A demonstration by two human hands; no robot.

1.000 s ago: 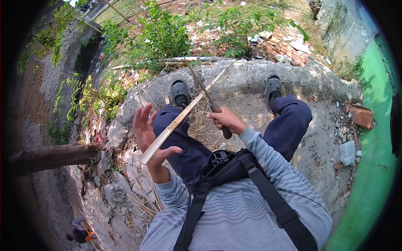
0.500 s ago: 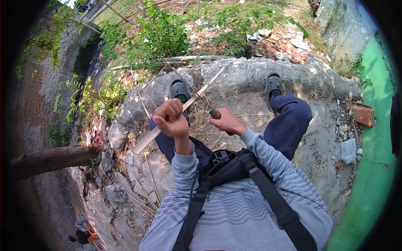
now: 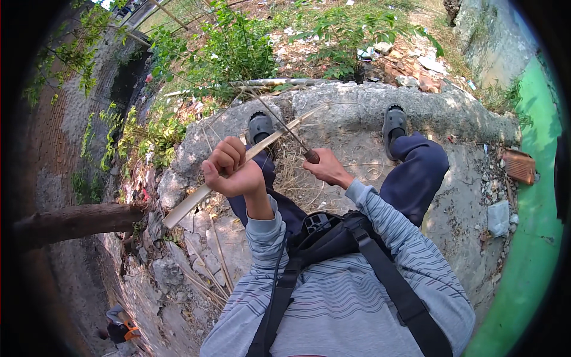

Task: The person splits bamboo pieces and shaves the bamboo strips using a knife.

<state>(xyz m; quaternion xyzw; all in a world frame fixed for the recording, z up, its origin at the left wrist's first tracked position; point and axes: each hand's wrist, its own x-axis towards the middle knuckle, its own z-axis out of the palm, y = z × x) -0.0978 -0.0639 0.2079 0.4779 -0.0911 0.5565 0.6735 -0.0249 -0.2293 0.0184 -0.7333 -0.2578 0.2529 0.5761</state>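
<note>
My left hand point(image 3: 235, 171) is closed round a long, pale, flat strip point(image 3: 189, 206), which looks like split bamboo. The strip slants from its broad lower-left end up to a thin, frayed end point(image 3: 318, 110) between my feet. In my right hand point(image 3: 329, 168) is a long, narrow-bladed knife point(image 3: 284, 126), gripped by its brown handle. Its blade points up and left, crossing the strip beyond my left hand. Whether blade and strip touch I cannot tell. Part of the strip is hidden behind my left fingers.
Thin shavings point(image 3: 291, 178) lie on the concrete between my legs. More strips point(image 3: 220, 256) lie at my left. A log point(image 3: 83, 220) juts in there, above a drop where another person point(image 3: 122, 327) shows. A brown block point(image 3: 518, 166) and a green surface point(image 3: 517, 279) are at the right.
My left hand has moved left and a little toward me, and the strip has slid down-left with it. My right hand and the knife have shifted slightly right and away.
</note>
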